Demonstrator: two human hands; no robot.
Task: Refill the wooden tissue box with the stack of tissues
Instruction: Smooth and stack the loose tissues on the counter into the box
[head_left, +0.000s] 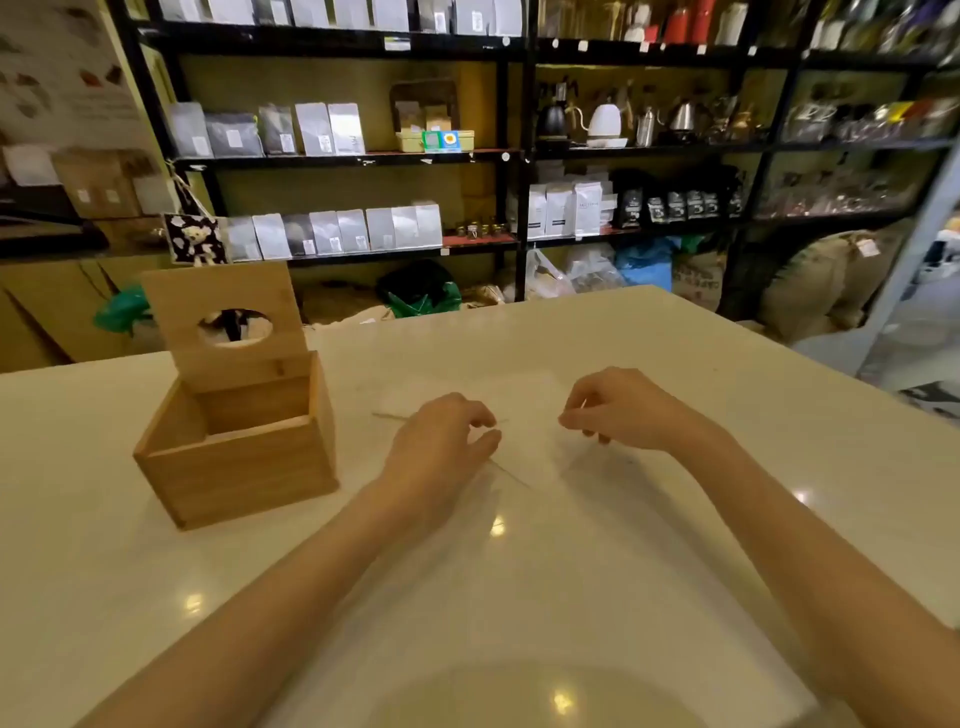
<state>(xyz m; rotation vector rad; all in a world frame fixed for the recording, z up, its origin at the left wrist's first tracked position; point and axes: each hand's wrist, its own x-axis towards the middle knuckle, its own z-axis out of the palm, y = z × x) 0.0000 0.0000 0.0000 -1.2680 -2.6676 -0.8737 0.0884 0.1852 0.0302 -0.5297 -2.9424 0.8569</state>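
We are closing the left hand (441, 441) and right hand (618, 410) grip on the near edges of the tissues (524, 415), which are lying flat and pale on the tabletop (571, 571). Whether either grip is holding yet, we cannot tell. Next we are lifting them leftward into the open, empty wooden box (239, 447).

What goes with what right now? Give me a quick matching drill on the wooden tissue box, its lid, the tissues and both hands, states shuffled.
Things:
1. square light-wood tissue box
2. wooden lid with round hole
3. flat white stack of tissues
4. left hand and right hand

States:
A. standing up, swung open
B. pinching at the edges of the white sheets
C. open and empty
D. lying flat on the white countertop

Pairs: 1-C, 2-A, 3-D, 4-B
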